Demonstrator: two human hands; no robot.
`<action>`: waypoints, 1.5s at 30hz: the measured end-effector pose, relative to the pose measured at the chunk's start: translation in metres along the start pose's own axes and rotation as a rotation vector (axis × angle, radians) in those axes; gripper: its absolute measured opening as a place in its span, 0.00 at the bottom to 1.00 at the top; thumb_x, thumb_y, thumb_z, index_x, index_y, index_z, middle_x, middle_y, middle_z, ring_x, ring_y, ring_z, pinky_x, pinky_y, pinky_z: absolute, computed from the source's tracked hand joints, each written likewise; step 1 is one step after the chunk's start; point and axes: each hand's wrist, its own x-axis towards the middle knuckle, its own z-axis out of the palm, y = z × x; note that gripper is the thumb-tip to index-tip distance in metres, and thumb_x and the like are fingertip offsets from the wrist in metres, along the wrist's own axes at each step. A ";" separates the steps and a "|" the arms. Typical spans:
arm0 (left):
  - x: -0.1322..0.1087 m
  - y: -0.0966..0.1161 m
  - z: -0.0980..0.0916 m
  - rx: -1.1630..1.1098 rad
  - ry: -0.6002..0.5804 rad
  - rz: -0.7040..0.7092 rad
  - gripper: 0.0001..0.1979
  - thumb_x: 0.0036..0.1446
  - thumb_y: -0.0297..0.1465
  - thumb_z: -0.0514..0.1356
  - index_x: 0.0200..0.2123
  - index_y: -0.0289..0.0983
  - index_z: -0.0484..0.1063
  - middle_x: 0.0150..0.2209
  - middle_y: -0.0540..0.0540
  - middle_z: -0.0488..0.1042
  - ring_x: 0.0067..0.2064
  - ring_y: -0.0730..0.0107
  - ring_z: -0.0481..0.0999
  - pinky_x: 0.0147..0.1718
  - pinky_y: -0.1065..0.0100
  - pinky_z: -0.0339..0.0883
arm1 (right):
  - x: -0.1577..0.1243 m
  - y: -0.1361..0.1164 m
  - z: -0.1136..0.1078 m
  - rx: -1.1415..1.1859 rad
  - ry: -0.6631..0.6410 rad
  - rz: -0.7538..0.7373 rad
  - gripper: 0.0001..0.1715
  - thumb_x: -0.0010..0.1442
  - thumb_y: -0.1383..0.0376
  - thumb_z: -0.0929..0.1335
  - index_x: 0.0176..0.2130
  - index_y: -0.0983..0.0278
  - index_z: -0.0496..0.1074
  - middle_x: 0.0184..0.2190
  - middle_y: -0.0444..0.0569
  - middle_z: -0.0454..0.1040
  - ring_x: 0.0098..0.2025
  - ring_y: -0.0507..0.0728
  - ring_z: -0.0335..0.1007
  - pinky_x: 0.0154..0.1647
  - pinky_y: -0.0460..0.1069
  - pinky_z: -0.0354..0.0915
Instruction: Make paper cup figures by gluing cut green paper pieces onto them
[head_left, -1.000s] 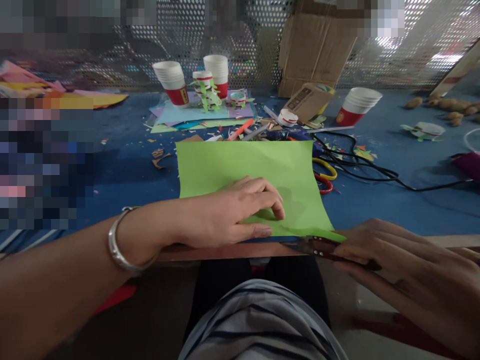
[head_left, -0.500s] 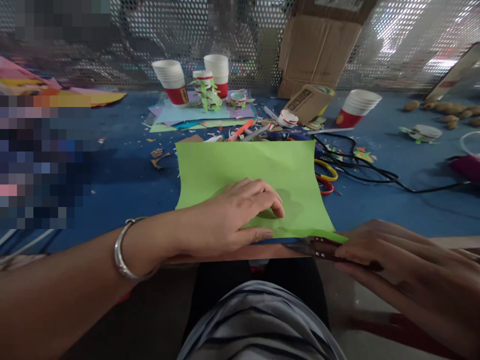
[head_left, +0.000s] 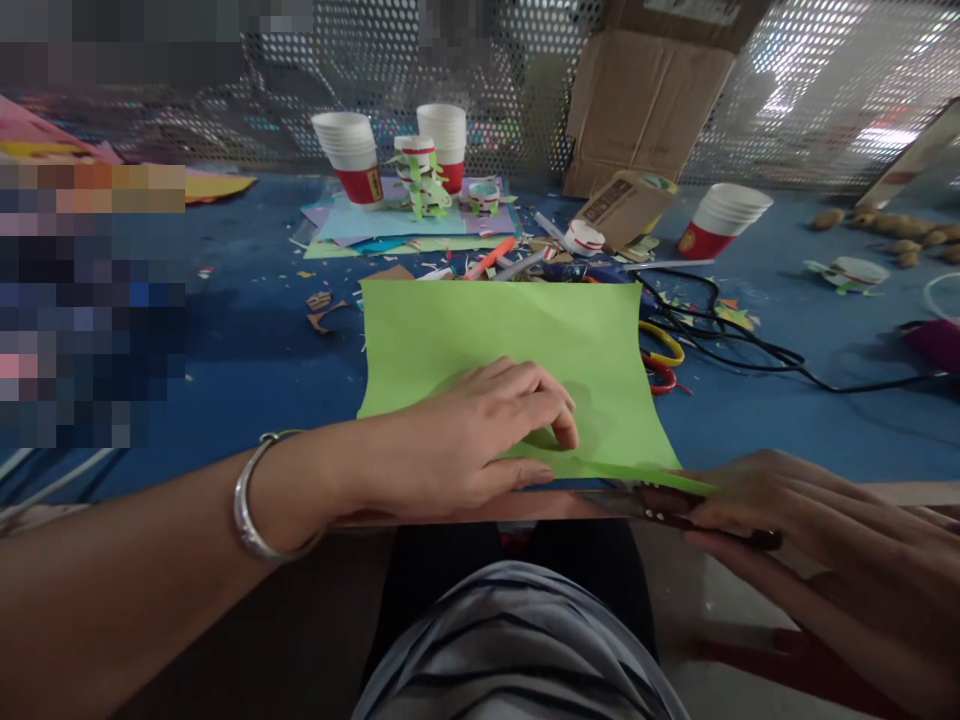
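Note:
A sheet of green paper (head_left: 600, 370) lies at the front edge of the blue table, its sides slightly curled. My left hand (head_left: 495, 420) rests on it, fingers loosely bent and thumb apart, pressing from above. My right hand (head_left: 795, 510) is closed around what looks like a knife (head_left: 667, 503) with a dark brown, riveted handle. Its blade points left along the paper's near edge, partly under the sheet. A narrow green strip (head_left: 675, 480) rises along that edge and reaches my right fingers; whether they pinch it is hidden.
Behind the paper are markers (head_left: 491, 258), scraps and stacked paper cups (head_left: 349, 160). Yellow and red scissor handles (head_left: 664, 345) show at its right, beside a black cable (head_left: 757, 350). Another cup stack (head_left: 724, 220) leans there. A cardboard box (head_left: 630, 110) stands against the perforated panel.
My right hand and the knife have moved slightly right. The lifted green strip looks longer and straighter along the near edge. My left hand stays on the paper.

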 end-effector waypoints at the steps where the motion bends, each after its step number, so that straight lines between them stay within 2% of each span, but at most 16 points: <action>1: 0.000 0.000 0.000 -0.006 -0.001 0.004 0.10 0.70 0.37 0.59 0.51 0.42 0.72 0.58 0.42 0.69 0.61 0.57 0.66 0.62 0.58 0.57 | 0.000 0.000 0.001 -0.003 -0.001 0.005 0.06 0.69 0.59 0.67 0.42 0.52 0.76 0.37 0.42 0.82 0.33 0.58 0.81 0.39 0.51 0.79; 10: 0.000 0.005 0.002 -0.028 0.022 -0.048 0.07 0.68 0.35 0.60 0.47 0.41 0.74 0.57 0.43 0.69 0.60 0.60 0.67 0.62 0.60 0.59 | 0.006 -0.005 0.004 0.042 0.052 -0.002 0.09 0.71 0.59 0.67 0.39 0.55 0.76 0.33 0.41 0.81 0.34 0.53 0.80 0.41 0.45 0.77; 16: 0.002 0.017 0.007 -0.021 0.042 -0.088 0.05 0.69 0.32 0.58 0.42 0.41 0.75 0.57 0.44 0.69 0.61 0.59 0.66 0.61 0.59 0.60 | -0.004 -0.003 0.004 0.058 0.068 0.034 0.06 0.69 0.60 0.67 0.41 0.53 0.76 0.35 0.42 0.82 0.36 0.57 0.81 0.41 0.50 0.79; 24: 0.006 0.025 0.011 0.007 0.032 -0.119 0.05 0.69 0.32 0.58 0.40 0.40 0.74 0.56 0.43 0.70 0.60 0.59 0.67 0.61 0.56 0.58 | -0.007 -0.004 0.000 0.061 0.110 -0.003 0.09 0.69 0.61 0.65 0.44 0.52 0.77 0.36 0.45 0.84 0.38 0.59 0.82 0.40 0.51 0.80; 26: 0.004 0.023 0.012 0.025 0.055 -0.123 0.04 0.68 0.34 0.59 0.42 0.41 0.73 0.55 0.43 0.70 0.59 0.57 0.67 0.60 0.55 0.59 | -0.004 -0.004 0.000 0.034 0.092 -0.010 0.09 0.70 0.60 0.66 0.45 0.53 0.77 0.37 0.44 0.84 0.38 0.59 0.82 0.40 0.50 0.80; 30: 0.002 0.019 0.016 0.048 0.092 -0.099 0.10 0.71 0.40 0.56 0.49 0.43 0.73 0.54 0.43 0.70 0.58 0.56 0.66 0.60 0.54 0.59 | -0.002 -0.003 0.000 0.005 0.066 -0.013 0.11 0.69 0.60 0.66 0.48 0.53 0.77 0.39 0.43 0.85 0.40 0.58 0.82 0.42 0.50 0.80; 34: 0.002 0.016 0.021 0.103 0.076 -0.013 0.16 0.72 0.45 0.53 0.54 0.51 0.77 0.57 0.43 0.68 0.56 0.57 0.66 0.60 0.52 0.59 | -0.006 0.000 -0.001 -0.027 0.010 -0.013 0.13 0.69 0.59 0.66 0.50 0.53 0.77 0.42 0.43 0.84 0.40 0.58 0.83 0.43 0.50 0.81; 36: 0.002 0.014 0.024 0.150 0.074 -0.001 0.17 0.71 0.46 0.53 0.56 0.57 0.77 0.59 0.42 0.67 0.56 0.55 0.65 0.59 0.51 0.60 | -0.008 0.000 -0.001 -0.028 0.023 -0.016 0.13 0.69 0.58 0.66 0.51 0.53 0.76 0.44 0.44 0.84 0.41 0.58 0.83 0.42 0.51 0.81; 40: 0.001 0.011 0.027 0.229 0.062 0.001 0.19 0.72 0.45 0.52 0.62 0.62 0.71 0.64 0.42 0.65 0.58 0.52 0.63 0.59 0.46 0.60 | -0.012 0.001 0.002 -0.014 0.054 -0.010 0.15 0.69 0.57 0.66 0.54 0.50 0.76 0.45 0.44 0.84 0.43 0.60 0.83 0.42 0.53 0.82; 45: -0.001 0.012 0.028 0.282 0.009 -0.008 0.22 0.72 0.40 0.52 0.67 0.61 0.66 0.67 0.41 0.61 0.60 0.49 0.60 0.60 0.42 0.57 | -0.017 0.004 0.007 -0.063 0.051 0.100 0.15 0.68 0.52 0.67 0.52 0.50 0.77 0.47 0.44 0.82 0.40 0.59 0.84 0.44 0.53 0.82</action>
